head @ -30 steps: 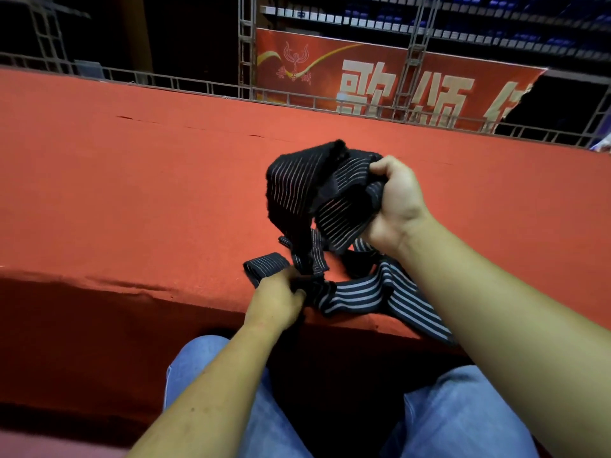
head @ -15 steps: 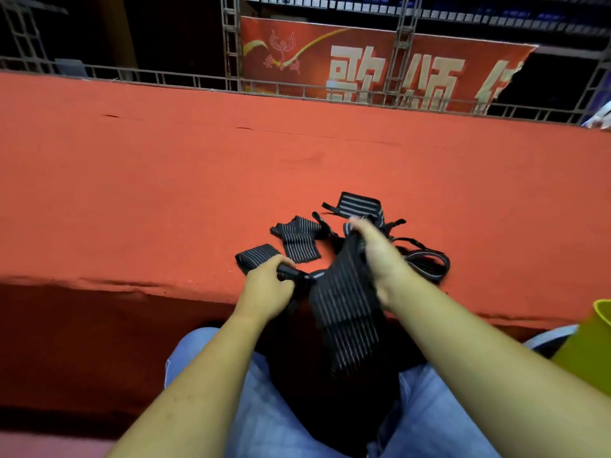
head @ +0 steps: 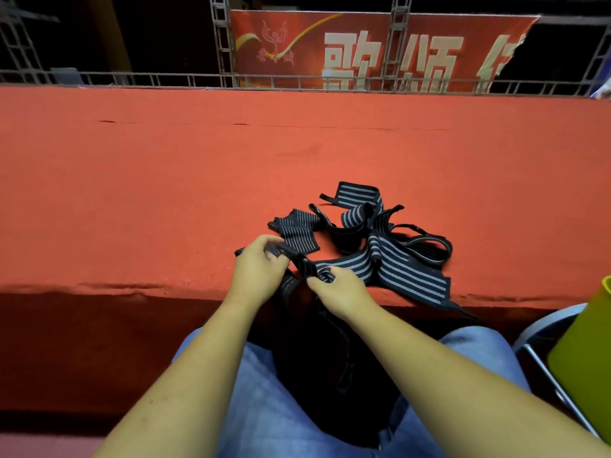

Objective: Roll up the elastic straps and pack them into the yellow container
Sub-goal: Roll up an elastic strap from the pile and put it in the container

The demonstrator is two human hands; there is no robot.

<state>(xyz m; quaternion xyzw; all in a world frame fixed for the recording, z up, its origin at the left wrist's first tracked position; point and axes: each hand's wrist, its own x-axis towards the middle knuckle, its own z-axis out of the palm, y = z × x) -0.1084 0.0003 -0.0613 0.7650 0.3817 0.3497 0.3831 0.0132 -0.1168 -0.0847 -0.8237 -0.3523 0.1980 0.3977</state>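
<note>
A tangle of black elastic straps (head: 380, 252) with grey stripes lies near the front edge of the red-covered table (head: 165, 193). My left hand (head: 258, 269) pinches one strap end at the edge. My right hand (head: 340, 289) grips the same strap just to the right, fingers curled round it. Part of the strap hangs down over the edge into my lap. The yellow container (head: 585, 355) shows at the right border, beside my right knee.
A folding chair's metal frame (head: 542, 342) stands under the yellow container at the right. Metal truss railing (head: 297, 84) and a red banner (head: 363, 51) run behind the table. My knees in blue jeans are below the table edge.
My right hand came down from a raised bunch of strap to the table edge next to my left hand. The straps now lie spread on the table.
</note>
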